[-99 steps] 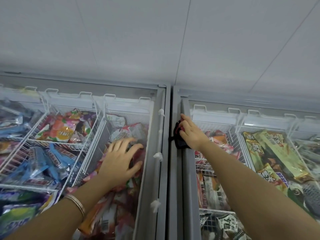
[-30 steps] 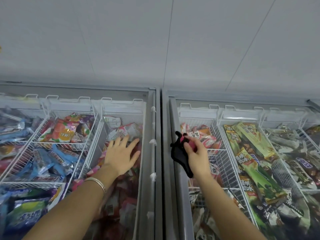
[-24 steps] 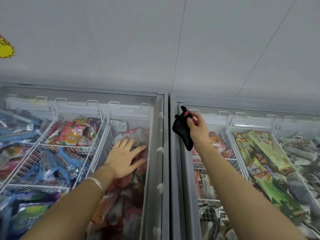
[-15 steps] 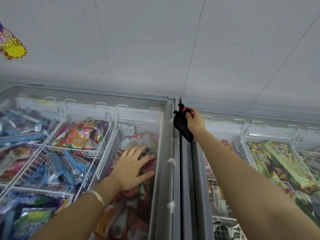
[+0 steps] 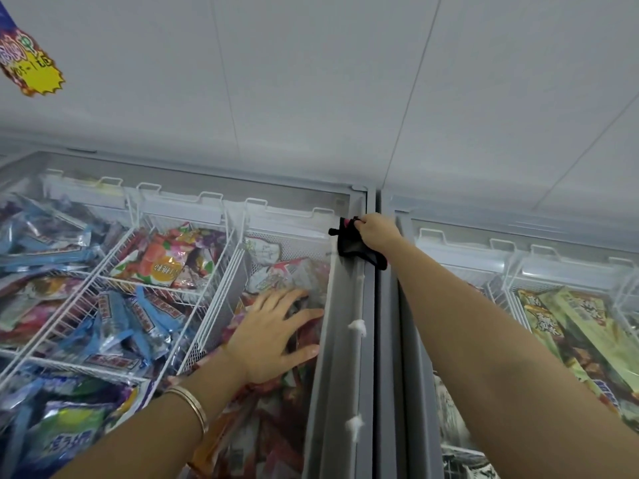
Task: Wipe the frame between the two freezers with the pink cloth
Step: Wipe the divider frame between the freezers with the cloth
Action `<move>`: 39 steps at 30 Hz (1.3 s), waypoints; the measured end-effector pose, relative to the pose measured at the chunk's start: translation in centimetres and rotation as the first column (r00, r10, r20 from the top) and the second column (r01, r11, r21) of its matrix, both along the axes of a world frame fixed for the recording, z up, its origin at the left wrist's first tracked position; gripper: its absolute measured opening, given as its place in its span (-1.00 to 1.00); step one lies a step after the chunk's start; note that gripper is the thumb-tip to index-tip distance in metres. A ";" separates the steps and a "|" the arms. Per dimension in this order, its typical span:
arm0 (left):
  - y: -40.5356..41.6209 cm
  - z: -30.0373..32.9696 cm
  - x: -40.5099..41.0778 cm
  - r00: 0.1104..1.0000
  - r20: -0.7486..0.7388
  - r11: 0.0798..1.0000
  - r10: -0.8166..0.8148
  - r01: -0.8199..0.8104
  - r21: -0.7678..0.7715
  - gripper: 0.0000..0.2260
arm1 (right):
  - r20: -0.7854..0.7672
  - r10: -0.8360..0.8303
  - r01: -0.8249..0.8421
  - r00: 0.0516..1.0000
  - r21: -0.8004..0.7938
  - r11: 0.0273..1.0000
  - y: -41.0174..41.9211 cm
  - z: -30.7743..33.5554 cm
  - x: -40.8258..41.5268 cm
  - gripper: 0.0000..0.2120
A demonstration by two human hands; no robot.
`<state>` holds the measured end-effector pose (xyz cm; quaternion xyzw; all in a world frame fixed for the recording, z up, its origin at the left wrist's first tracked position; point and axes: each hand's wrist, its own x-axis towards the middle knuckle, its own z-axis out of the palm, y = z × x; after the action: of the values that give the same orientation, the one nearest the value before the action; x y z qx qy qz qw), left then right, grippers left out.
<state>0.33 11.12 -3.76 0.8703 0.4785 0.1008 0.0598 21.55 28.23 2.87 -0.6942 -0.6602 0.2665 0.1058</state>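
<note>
Right hand (image 5: 375,231) with cloth (image 5: 356,248) moved up frame (image 5: 359,340) to far end, now on left freezer's side.

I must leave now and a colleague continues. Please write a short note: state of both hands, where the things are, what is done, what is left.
Right hand: gripping the cloth, which looks mostly dark with some pink, at the far end of the frame between the freezers.
Left hand: empty, flat on packets in the left freezer.
Done: cannot tell.
Left: white frost lumps remain along the frame nearer you.
</note>
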 end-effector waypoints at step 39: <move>-0.9 1.0 0.5 0.995 -0.088 0.999 0.036 -0.034 0.028 -0.58 | 0.108 0.244 -0.259 0.964 0.150 0.954 -24.5 -0.2 -1.5 -0.63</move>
<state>0.85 10.24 -2.74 0.8661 0.4943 0.0695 0.0251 20.00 3.74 2.66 -0.6047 -0.7667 0.1921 0.0980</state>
